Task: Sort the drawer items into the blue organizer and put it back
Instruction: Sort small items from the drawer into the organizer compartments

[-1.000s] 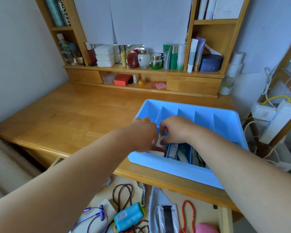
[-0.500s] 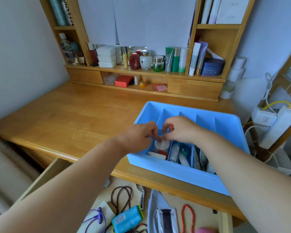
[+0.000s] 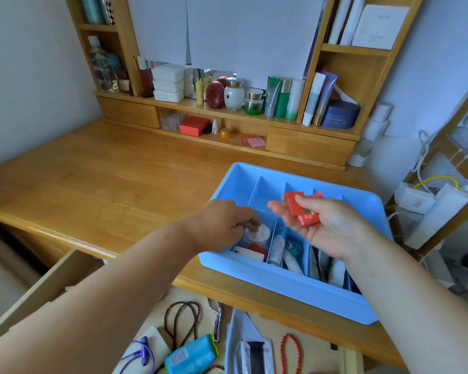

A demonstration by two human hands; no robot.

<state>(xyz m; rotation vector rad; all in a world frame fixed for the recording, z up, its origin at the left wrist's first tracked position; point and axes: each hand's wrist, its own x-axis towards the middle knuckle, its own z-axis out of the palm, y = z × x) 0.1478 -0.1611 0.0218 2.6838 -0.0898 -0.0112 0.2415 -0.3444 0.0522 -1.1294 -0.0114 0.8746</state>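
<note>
1. Beyond the left hand (image 3: 222, 225), the blue organizer (image 3: 287, 287) has bare far compartments.
2. Under it, a round white container (image 3: 261, 233) and packets crowd the near compartment.
3. Left of it, open desk (image 3: 106, 184).
4. The right hand (image 3: 327, 228) hangs above tubes (image 3: 277, 249).

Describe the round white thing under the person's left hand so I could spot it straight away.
Find the blue plastic organizer tray on the wooden desk. In its leftmost compartment, under the left hand, lies a round white disc. It is the only round thing there; the flat white card and red packet nearer the front wall are straight-edged.
</note>
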